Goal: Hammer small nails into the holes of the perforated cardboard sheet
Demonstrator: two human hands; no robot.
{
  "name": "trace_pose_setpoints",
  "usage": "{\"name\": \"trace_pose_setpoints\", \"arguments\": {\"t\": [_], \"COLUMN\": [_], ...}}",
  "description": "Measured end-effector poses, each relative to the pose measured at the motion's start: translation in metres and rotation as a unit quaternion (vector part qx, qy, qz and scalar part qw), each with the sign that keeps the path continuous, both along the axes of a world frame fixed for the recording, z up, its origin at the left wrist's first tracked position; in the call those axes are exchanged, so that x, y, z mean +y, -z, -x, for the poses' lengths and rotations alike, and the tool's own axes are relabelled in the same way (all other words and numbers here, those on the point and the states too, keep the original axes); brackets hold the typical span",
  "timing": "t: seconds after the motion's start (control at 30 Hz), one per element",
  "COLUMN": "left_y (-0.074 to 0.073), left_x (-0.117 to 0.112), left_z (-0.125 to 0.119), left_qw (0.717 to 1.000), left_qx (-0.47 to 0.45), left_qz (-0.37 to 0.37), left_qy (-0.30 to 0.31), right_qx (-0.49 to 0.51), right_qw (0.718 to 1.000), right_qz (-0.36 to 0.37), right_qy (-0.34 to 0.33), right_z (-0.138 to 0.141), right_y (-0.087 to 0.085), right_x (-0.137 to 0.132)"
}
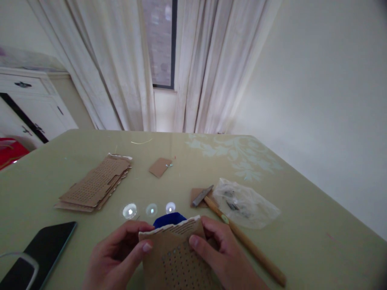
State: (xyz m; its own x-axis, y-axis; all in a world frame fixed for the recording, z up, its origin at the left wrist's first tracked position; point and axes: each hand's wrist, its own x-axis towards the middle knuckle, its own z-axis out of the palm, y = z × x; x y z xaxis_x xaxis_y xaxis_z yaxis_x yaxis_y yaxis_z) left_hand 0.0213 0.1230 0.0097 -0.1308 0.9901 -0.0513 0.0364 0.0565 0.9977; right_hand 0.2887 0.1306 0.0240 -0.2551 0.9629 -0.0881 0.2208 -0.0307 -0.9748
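Both of my hands grip a stack of perforated cardboard sheets (177,257) at the near edge of the table. My left hand (116,257) holds its left side with the thumb pressed on the front face. My right hand (222,255) holds the right side, thumb on the face as well. Behind the cardboard a blue object (169,219) peeks out, partly hidden. The sheet's face carries rows of small holes.
On the green table (302,225) lie a hammer with a wooden handle (242,237), a clear plastic bag (248,203), a pile of perforated cardboard (96,183), a small cardboard piece (160,166), and a dark tablet (42,251) at the near left. Curtains hang behind.
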Motion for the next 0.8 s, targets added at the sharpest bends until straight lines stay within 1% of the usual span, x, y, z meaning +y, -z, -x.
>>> {"name": "trace_pose_setpoints", "arguments": {"t": [0.07, 0.13, 0.2, 0.3, 0.43, 0.57, 0.7, 0.8], "left_y": [-0.002, -0.004, -0.006, -0.006, -0.001, -0.001, -0.009, -0.015], "left_x": [-0.002, -0.003, -0.003, -0.004, -0.006, -0.005, -0.006, -0.011], "left_z": [-0.003, -0.006, -0.007, -0.007, -0.006, -0.006, -0.012, -0.021], "left_qw": [0.999, 0.997, 0.996, 0.995, 0.996, 0.995, 0.998, 0.999], "left_qx": [-0.016, -0.022, -0.023, -0.026, -0.031, -0.031, -0.033, -0.015], "left_qz": [-0.011, -0.017, -0.01, 0.007, 0.027, 0.036, 0.038, 0.028], "left_qy": [0.037, 0.07, 0.091, 0.096, 0.083, 0.082, 0.041, -0.012], "right_qx": [0.065, 0.133, 0.169, 0.177, 0.153, 0.168, 0.186, 0.181], "right_qw": [0.997, 0.988, 0.982, 0.981, 0.986, 0.983, 0.979, 0.981], "right_qz": [0.053, 0.081, 0.08, 0.073, 0.065, 0.076, 0.078, 0.074], "right_qy": [0.002, 0.001, 0.002, 0.003, 0.008, 0.014, 0.003, -0.001], "right_z": [0.004, 0.004, 0.004, 0.003, 0.002, 0.003, 0.005, 0.006], "right_y": [-0.001, -0.003, -0.005, -0.005, -0.002, -0.004, -0.008, -0.005], "right_x": [0.001, 0.004, 0.006, 0.005, 0.001, -0.002, -0.003, -0.004]}}
